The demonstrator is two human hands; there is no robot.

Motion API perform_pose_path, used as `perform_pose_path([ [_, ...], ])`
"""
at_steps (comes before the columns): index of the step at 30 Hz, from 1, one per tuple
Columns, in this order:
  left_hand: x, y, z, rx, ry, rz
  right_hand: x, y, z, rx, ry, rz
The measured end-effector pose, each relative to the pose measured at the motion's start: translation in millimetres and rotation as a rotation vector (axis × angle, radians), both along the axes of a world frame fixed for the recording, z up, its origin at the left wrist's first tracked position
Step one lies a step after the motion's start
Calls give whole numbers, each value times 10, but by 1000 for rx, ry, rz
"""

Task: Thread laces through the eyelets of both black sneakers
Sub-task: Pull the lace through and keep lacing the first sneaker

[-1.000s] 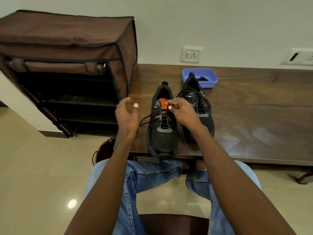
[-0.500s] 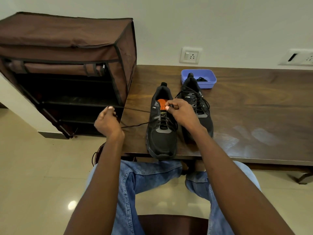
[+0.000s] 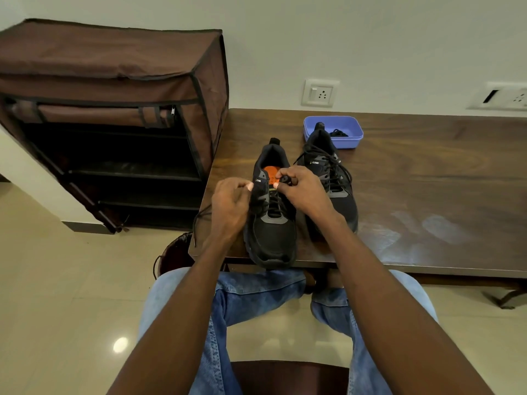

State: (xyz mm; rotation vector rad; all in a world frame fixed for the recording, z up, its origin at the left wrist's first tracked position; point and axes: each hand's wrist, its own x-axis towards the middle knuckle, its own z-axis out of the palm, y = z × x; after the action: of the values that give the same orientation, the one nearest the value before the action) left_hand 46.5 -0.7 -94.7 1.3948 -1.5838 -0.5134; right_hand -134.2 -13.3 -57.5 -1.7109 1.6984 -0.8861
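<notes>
Head view, looking down past denim-clad knees. Near sneaker (image 3: 271, 223), black mesh with grey overlays and an orange insole, standing toe-first at the front edge of the dark wood-grain table (image 3: 427, 195), toe slightly overhanging. Left hand (image 3: 230, 206) against that sneaker's left collar, fingers curled, apparently pinching the thin black lace (image 3: 199, 220), which loops slack off the table's left end. Right hand (image 3: 305, 192) over the tongue, thumb and forefinger pinching the lace at the top eyelets. Just right of the near sneaker and a little farther back, second sneaker (image 3: 330, 178), laces already criss-crossed. Behind that, touching its heel, a rounded lilac plastic tub (image 3: 350, 135) with a dark tangle inside. Left of the table, a brown fabric shoe rack (image 3: 114, 109), front flap rolled up, shelves dark.
</notes>
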Motion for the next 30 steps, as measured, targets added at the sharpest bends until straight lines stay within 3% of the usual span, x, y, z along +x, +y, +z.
perform_pose_path([
  [4,172,-50,112,-22,423,450,-17,8,21,13,-38,-4],
  [7,324,-111,118,52,575,656,-12,-1,7,19,-28,-2],
  [10,293,-92,65,88,328,539,0,5,12,13,-20,-2],
  [14,89,-113,-34,-16,-135,17,3,28,20,-4,1,15],
  [16,23,-133,-113,-43,-240,-108,12,34,13,-10,17,14],
  [22,73,-102,-97,-162,-166,-85,16,47,56,1,54,-5],
  [30,146,-107,-79,-20,-144,-19,13,64,52,24,-4,-26],
])
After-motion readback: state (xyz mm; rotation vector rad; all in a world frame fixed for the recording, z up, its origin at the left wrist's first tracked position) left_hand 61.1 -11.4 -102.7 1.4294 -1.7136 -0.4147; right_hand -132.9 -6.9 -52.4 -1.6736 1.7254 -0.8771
